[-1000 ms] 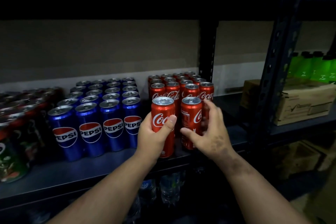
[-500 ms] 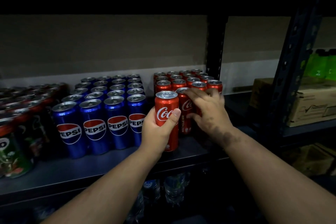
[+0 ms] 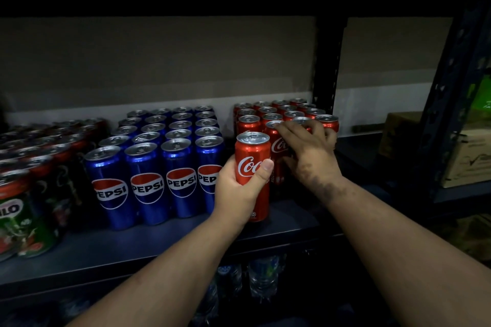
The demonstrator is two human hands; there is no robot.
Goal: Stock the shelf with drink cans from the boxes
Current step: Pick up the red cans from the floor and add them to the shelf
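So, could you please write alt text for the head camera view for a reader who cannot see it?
A person's left hand grips an upright red Coca-Cola can at a dark shelf's front edge, while the right hand rests on Coca-Cola cans already stocked behind. Blue Pepsi cans stand left of them, green Milo cans farther left.

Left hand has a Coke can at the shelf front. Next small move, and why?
Probably slide the Coca-Cola can back against the red block. The left hand grips it upright, ahead of the front row, where the right hand is seating another can.
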